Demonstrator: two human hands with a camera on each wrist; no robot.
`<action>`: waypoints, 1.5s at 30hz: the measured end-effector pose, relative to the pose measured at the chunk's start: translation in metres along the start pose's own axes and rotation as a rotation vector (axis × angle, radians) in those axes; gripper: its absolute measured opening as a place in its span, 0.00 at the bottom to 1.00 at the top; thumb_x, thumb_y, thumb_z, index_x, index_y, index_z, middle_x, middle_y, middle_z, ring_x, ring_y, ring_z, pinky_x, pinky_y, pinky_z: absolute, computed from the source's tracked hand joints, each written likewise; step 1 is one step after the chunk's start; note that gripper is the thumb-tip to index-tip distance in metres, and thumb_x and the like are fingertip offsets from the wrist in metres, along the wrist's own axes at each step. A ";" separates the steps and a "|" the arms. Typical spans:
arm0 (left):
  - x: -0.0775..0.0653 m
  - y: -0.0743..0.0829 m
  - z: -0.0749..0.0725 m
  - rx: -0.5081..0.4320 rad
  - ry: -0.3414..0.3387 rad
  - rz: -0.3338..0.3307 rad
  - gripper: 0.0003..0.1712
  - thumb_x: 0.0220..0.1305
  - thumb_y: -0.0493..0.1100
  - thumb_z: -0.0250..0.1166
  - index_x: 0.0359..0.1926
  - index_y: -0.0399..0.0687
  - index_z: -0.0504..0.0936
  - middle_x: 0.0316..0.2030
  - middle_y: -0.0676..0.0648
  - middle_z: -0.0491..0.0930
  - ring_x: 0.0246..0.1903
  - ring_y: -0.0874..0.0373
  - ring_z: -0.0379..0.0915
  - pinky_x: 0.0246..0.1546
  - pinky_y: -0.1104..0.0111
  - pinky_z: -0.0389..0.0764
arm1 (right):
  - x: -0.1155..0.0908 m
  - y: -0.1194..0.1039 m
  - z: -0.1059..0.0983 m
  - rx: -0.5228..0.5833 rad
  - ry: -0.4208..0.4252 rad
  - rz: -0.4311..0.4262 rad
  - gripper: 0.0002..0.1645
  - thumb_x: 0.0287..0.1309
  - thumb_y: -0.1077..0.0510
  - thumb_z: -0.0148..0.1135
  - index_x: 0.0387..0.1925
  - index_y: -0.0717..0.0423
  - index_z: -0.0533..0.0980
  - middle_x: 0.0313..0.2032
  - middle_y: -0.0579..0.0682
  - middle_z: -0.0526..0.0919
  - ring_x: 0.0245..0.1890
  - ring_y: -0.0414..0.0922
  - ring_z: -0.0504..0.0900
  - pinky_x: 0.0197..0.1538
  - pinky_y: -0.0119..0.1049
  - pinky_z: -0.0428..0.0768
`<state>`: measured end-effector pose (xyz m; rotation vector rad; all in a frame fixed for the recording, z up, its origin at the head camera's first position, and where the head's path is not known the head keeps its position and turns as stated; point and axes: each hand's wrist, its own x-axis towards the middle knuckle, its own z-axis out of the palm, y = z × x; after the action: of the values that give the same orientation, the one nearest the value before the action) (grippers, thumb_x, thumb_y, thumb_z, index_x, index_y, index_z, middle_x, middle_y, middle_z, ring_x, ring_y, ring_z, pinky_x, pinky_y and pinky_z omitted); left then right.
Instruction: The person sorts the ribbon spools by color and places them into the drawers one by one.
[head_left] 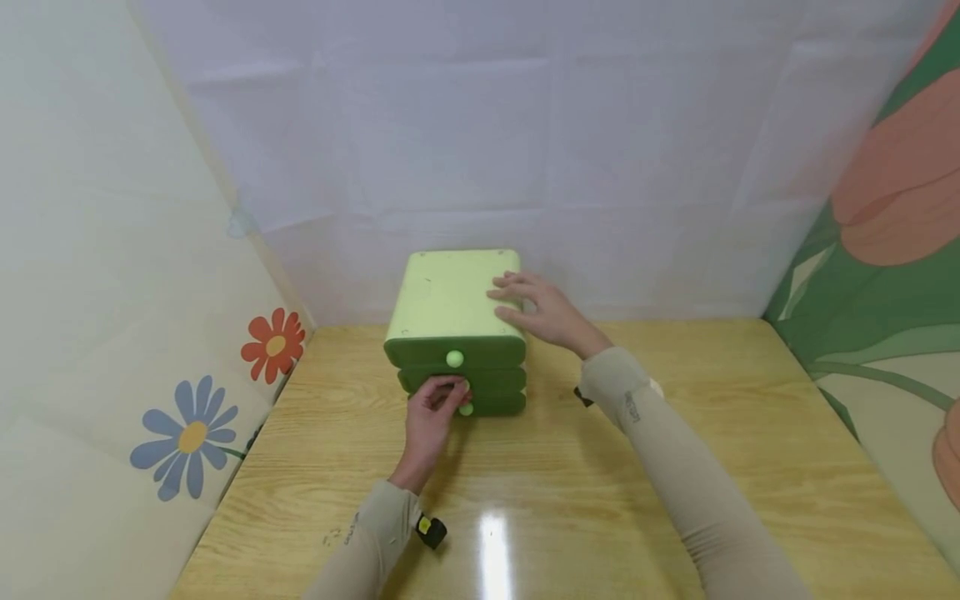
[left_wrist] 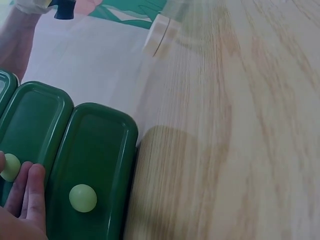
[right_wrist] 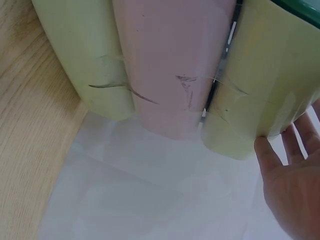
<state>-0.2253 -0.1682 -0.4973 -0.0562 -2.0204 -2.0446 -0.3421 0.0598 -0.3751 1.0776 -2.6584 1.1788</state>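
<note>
A small cabinet with three stacked drawers has a pale green top (head_left: pixel 453 292) and dark green fronts, each with a round light green knob. My left hand (head_left: pixel 431 412) pinches the middle drawer's knob (left_wrist: pixel 11 167) between thumb and fingers. Above that hand the top drawer's knob (head_left: pixel 454 358) shows, and the bottom knob (left_wrist: pixel 82 198) is just below its fingers. All three fronts sit nearly level, with no drawer visibly pulled out. My right hand (head_left: pixel 546 310) rests with fingers spread on the cabinet top's right edge. In the right wrist view, its fingertips touch the pale green casing (right_wrist: pixel 270 80) beside the pink middle section (right_wrist: pixel 172 65).
The cabinet stands on a wood-grain table (head_left: pixel 480 475) near a white sheeted back wall (head_left: pixel 450 150). A small white round object (left_wrist: pixel 159 34) stands on the table to the cabinet's right, partly behind the right sleeve in the head view. Flower-printed panels flank both sides.
</note>
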 end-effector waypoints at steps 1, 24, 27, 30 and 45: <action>0.000 0.000 -0.001 0.005 -0.005 -0.003 0.13 0.70 0.41 0.69 0.50 0.35 0.83 0.41 0.35 0.87 0.38 0.57 0.87 0.46 0.60 0.89 | 0.000 0.000 0.000 0.003 0.001 0.000 0.28 0.74 0.39 0.57 0.68 0.44 0.76 0.77 0.43 0.66 0.80 0.49 0.57 0.80 0.62 0.54; -0.020 -0.003 -0.031 0.168 -0.328 -0.082 0.17 0.74 0.40 0.64 0.60 0.38 0.81 0.50 0.27 0.83 0.52 0.35 0.83 0.56 0.56 0.87 | 0.000 0.001 0.004 0.024 0.001 0.009 0.27 0.74 0.40 0.57 0.68 0.44 0.76 0.77 0.43 0.66 0.80 0.49 0.56 0.80 0.64 0.52; -0.018 -0.008 -0.033 0.208 -0.324 -0.118 0.17 0.73 0.38 0.65 0.60 0.40 0.81 0.48 0.30 0.84 0.51 0.38 0.83 0.56 0.59 0.87 | 0.000 0.002 0.004 0.021 0.006 0.008 0.27 0.74 0.40 0.58 0.68 0.45 0.76 0.77 0.44 0.67 0.80 0.49 0.56 0.80 0.63 0.53; -0.017 -0.013 -0.033 0.259 -0.304 -0.143 0.17 0.72 0.39 0.66 0.60 0.44 0.83 0.48 0.35 0.86 0.50 0.44 0.84 0.53 0.66 0.85 | 0.000 0.003 0.004 0.018 0.008 0.007 0.27 0.74 0.40 0.57 0.68 0.45 0.76 0.77 0.44 0.67 0.80 0.49 0.56 0.80 0.63 0.53; -0.014 -0.022 -0.020 0.271 -0.184 -0.183 0.15 0.67 0.35 0.70 0.54 0.42 0.86 0.48 0.39 0.87 0.47 0.53 0.84 0.49 0.69 0.86 | 0.000 0.001 0.003 0.013 -0.005 0.005 0.28 0.74 0.40 0.57 0.68 0.44 0.76 0.77 0.44 0.66 0.80 0.49 0.55 0.80 0.64 0.52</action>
<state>-0.2134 -0.1860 -0.5224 -0.0072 -2.4833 -1.9069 -0.3423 0.0587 -0.3780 1.0783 -2.6622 1.1981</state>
